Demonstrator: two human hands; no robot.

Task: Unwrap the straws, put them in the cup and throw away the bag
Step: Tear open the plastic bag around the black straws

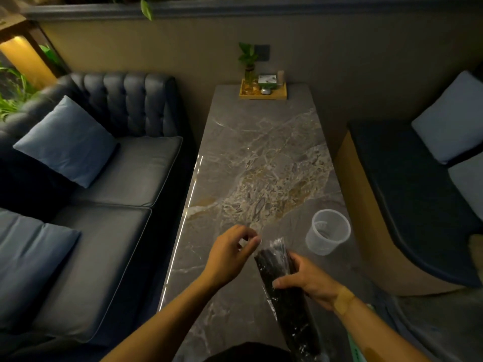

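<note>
The right hand (309, 280) grips a clear bag (286, 299) full of black straws (274, 265) – it slants over the near end of the table (261, 158). The left hand (232, 254) is by the bag's top with fingers curled – I cannot tell if it pinches the plastic. The cup (328, 232) stands just right, with no straws in it.

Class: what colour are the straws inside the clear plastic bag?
Black straws, seen in the head view.
</note>
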